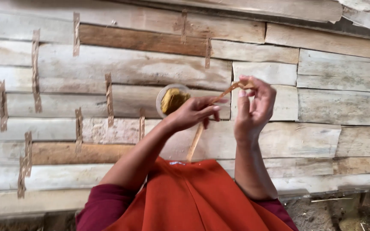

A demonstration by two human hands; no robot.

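Note:
A long thin tan strip [195, 144], like a dried leaf or fibre, runs from my lap up to my hands. My right hand [254, 107] pinches its upper end between fingertips and holds it raised. My left hand [192, 113] grips the strip lower down, fingers closed around it. Just behind my left hand sits a small round clear bowl [162, 96] with a yellowish-brown lump [173, 100] in it. My orange skirt [193, 199] covers my lap at the bottom.
A surface of weathered wooden planks [125, 68] fills the view, with several short tan strips [35, 70] stuck upright on it at the left. Bare earth with debris [343, 211] shows at the bottom right.

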